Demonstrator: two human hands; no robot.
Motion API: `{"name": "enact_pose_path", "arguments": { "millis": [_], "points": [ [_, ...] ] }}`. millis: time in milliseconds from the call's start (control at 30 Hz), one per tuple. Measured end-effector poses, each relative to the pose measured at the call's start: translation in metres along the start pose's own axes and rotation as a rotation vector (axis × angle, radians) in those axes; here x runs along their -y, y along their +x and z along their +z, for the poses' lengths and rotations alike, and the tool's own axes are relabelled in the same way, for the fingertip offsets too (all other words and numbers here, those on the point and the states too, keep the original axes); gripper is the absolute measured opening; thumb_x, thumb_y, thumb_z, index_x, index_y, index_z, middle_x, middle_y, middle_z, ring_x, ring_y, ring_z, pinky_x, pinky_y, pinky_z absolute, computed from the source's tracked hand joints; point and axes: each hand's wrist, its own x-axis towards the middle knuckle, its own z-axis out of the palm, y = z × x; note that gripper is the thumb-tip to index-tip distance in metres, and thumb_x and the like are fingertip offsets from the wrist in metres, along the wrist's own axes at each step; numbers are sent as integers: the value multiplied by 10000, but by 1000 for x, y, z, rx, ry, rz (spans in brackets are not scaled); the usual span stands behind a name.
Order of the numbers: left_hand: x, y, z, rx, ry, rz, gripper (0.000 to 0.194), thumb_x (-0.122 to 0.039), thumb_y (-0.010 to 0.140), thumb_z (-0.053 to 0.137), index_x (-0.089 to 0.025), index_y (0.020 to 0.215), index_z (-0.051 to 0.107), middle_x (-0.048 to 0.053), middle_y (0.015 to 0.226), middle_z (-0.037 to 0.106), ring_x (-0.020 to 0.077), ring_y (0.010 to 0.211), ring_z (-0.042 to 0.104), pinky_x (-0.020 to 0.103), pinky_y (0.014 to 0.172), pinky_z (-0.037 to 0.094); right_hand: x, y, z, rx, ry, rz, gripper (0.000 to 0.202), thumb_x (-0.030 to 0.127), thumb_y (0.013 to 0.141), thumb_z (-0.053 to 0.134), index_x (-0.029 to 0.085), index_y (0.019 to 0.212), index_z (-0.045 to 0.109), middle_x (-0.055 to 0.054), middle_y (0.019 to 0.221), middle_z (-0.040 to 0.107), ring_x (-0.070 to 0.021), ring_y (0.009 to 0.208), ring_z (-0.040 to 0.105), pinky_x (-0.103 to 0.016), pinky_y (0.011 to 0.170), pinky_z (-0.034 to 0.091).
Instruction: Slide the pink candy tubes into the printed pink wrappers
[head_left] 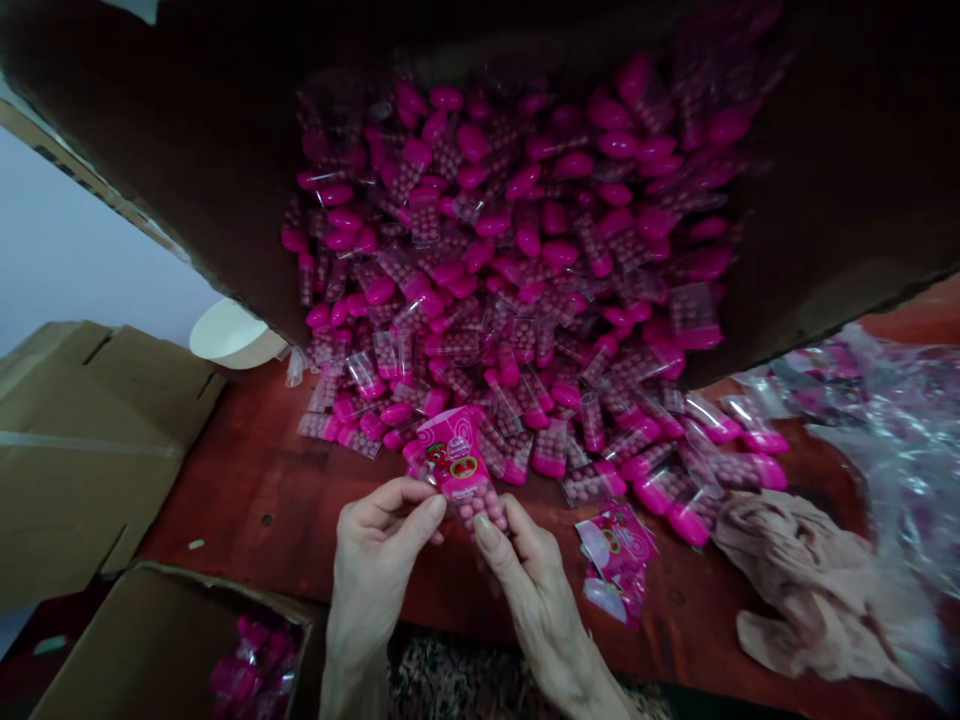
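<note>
A small clear container of pink balls with a pink printed label (pixel 459 455) is held between my two hands, low in the middle of the view. My left hand (pixel 386 555) pinches its left edge with thumb and fingers. On the lower right of it, my right hand (pixel 529 575) has its thumb over the pink balls and its fingers behind. Just beyond lies a big heap of similar pink-capped clear containers (pixel 487 280), spilling from a large dark box (pixel 840 200) onto the red table (pixel 270 480). Loose pink printed labels (pixel 619 550) lie right of my right hand.
An open cardboard box (pixel 127 640) at the lower left holds pink items. Another carton (pixel 82 440) and a white round container (pixel 232 335) stand at left. A beige cloth (pixel 802 570) and clear plastic bags (pixel 892 450) lie at right.
</note>
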Motion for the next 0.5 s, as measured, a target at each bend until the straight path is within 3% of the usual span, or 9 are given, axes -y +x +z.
{"name": "enact_pose_path", "arguments": {
  "millis": [267,500],
  "points": [
    [3,8,3,108,-76,-81,122,-158,696,629,-145,587,575,-24,495,581,54,431,451,154,418,334,2,2,1,-14,-22,-47,283,406,907,435,189,732,482,47,611,431,-96,542,371,-227,495,277],
    [11,6,13,112,-198,-134,116,-203,681,632,-140,605,572,-17,494,578,64,424,479,152,385,312,-9,1,9,-125,45,-154,234,346,918,432,194,749,487,63,587,412,-72,483,348,-197,443,274]
  ]
}}
